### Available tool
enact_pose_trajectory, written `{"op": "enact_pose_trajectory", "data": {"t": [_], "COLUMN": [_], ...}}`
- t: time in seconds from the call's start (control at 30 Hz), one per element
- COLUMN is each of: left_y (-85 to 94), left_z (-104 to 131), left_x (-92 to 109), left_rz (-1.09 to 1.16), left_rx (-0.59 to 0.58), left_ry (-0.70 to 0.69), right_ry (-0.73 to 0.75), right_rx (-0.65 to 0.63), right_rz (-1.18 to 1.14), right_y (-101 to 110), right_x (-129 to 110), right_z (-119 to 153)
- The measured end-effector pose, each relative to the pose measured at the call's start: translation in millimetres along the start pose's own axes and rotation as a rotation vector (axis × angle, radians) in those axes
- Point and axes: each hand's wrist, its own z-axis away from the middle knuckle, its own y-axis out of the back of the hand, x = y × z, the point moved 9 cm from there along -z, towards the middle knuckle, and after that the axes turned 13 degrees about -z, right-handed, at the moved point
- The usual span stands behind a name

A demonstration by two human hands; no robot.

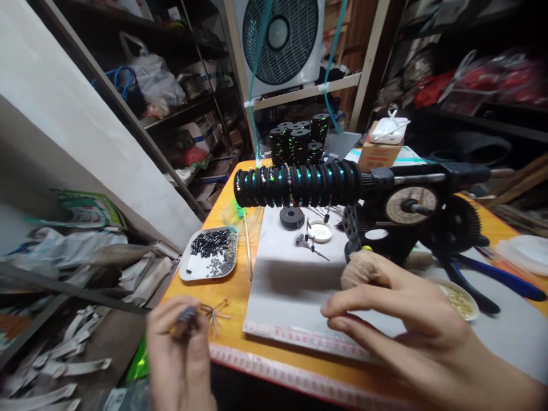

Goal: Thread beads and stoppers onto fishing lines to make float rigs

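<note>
My left hand (182, 357) is closed at the table's front left edge. A blurred dark blue-grey and brown lump shows at its fingertips; I cannot tell whether that is a wrapping or a held thing. Just beyond are thin brown branched stems (216, 314). My right hand (415, 322) is over the white sheet (291, 302), thumb and a fingertip pinched together; anything between them is too small to make out. A beige wrapping (363, 271) covers one of its fingers. Above hangs a horizontal row of black foam spools (297, 184) wound with blue-green line, on a black cranked device with a dial (411, 206).
A white tray (184, 268) with small black tubes and grey bits stands left, beside a thin wooden stick (247, 245). Blue-handled pliers (500, 277) and a bowl of golden bits (471, 302) lie right. Black spools (295, 140) and a fan (278, 43) stand behind.
</note>
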Motion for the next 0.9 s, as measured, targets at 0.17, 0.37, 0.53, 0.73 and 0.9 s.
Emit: {"op": "enact_pose_trajectory", "data": {"t": [0.17, 0.37, 0.53, 0.73, 0.9], "left_y": [-104.7, -135.7, -123.0, -119.5, -127.4], "left_z": [69, 94, 87, 89, 95], "left_x": [15, 33, 37, 33, 27], "left_rz": [0.716, 0.858, 0.591, 0.628, 0.981], "left_rx": [-0.530, -0.658, -0.647, -0.577, -0.484], "left_ry": [0.510, 0.601, 0.429, 0.488, 0.714], "right_ry": [-0.056, 0.063, 0.016, -0.070, -0.056], "right_rx": [-0.011, 0.037, 0.009, -0.013, -0.030], "right_rz": [-0.162, -0.107, -0.049, -0.144, -0.182], "right_y": [-11, -11, -12, -16, -19], "right_x": [7, 7, 6, 9, 11], "right_z": [4, 4, 5, 8, 13]}}
